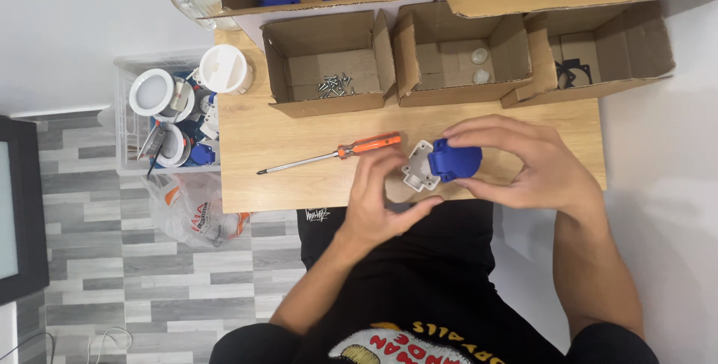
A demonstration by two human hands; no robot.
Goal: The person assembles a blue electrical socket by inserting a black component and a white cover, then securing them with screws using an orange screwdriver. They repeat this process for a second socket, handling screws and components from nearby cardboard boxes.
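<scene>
My right hand (523,158) grips a rounded blue plastic part (455,161) over the wooden table (299,132). A small white plastic bracket (419,168) sits against the blue part's left side, and my left hand (381,192) holds it there with fingers and thumb. Both hands meet near the table's front edge. An orange-handled screwdriver (333,155) lies on the table just left of my left hand, tip pointing left.
Cardboard boxes stand along the table's back: one with screws (334,85), one with round clear lenses (479,65), one with black parts (574,71), and larger ones behind with blue and white pieces. A clear bin (168,110) of white round housings sits left, a plastic bag (191,211) below it.
</scene>
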